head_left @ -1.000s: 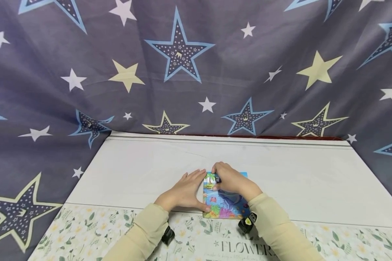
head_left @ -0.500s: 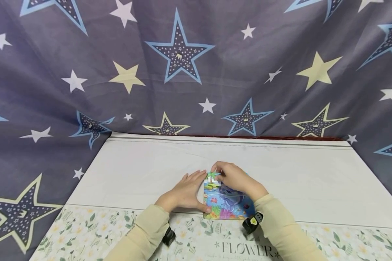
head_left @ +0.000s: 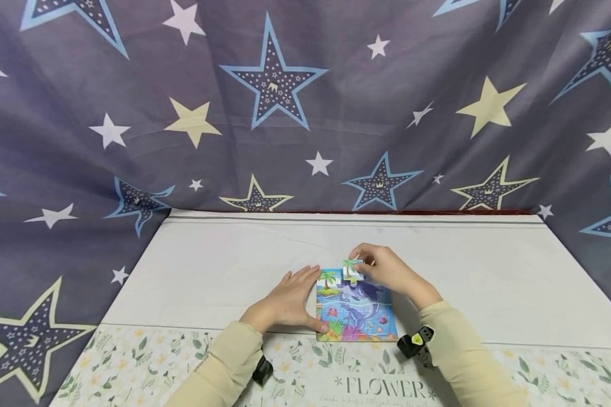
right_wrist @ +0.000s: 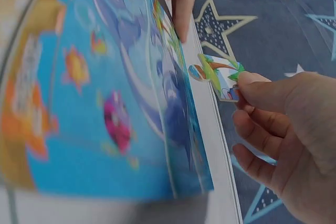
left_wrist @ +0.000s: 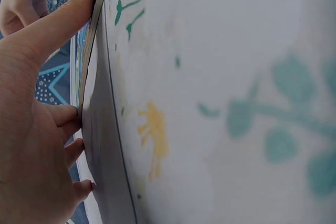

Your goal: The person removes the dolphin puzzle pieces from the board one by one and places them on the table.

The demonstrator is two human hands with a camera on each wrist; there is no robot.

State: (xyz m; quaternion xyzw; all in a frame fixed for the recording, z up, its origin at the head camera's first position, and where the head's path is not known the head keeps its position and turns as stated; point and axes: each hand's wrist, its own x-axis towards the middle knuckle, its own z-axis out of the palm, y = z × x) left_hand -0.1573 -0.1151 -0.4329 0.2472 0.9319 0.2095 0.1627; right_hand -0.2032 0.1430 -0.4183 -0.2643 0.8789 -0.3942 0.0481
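A jigsaw puzzle (head_left: pixel 356 314) with dolphins and sea creatures lies flat on the table in the head view. My left hand (head_left: pixel 287 299) is spread along its left side, thumb on the near left corner and fingertips by the far left one. In the left wrist view the thumb (left_wrist: pixel 60 22) presses on the puzzle's edge. My right hand (head_left: pixel 392 274) pinches a palm-tree jigsaw piece (head_left: pixel 353 269) over the puzzle's far edge. The right wrist view shows that piece (right_wrist: pixel 218 74) raised between thumb and fingers, its rounded tab pointing away from the hand. A palm tree also shows in the puzzle's far left corner.
A white cover (head_left: pixel 224 265) lies over the table's far part, and a flowered cloth (head_left: pixel 183 362) with lettering over the near part. Behind hangs a dark star-patterned curtain (head_left: pixel 295 147). Black wrist straps (head_left: pixel 414 342) show below both hands.
My right hand has moved right from the puzzle's far left corner, carrying the palm-tree piece, so more of the picture shows. My left hand has stayed in place.
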